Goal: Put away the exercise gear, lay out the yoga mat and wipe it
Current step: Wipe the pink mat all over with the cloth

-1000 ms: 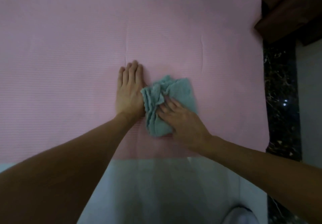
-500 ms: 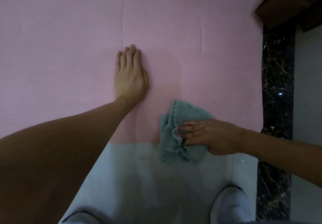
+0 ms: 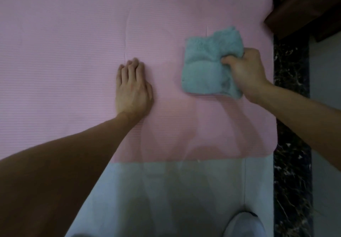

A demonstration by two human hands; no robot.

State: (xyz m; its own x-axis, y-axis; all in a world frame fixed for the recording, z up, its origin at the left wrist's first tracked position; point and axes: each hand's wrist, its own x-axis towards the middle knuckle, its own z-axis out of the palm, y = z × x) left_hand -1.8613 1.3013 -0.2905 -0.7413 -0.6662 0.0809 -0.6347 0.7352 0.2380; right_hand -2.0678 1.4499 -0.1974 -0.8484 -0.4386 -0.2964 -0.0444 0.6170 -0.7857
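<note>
The right hand (image 3: 243, 74) is clutching the cloth (image 3: 206, 67) by its edge, though pressing flatter would wipe better; left of that grip, the flat left hand (image 3: 132, 89) is steadying the mat (image 3: 64, 43).

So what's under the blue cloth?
The pink yoga mat lies under the blue cloth and shows around it. The patch right beneath is covered, so I can't see it. The right hand grips the cloth's right edge.
</note>
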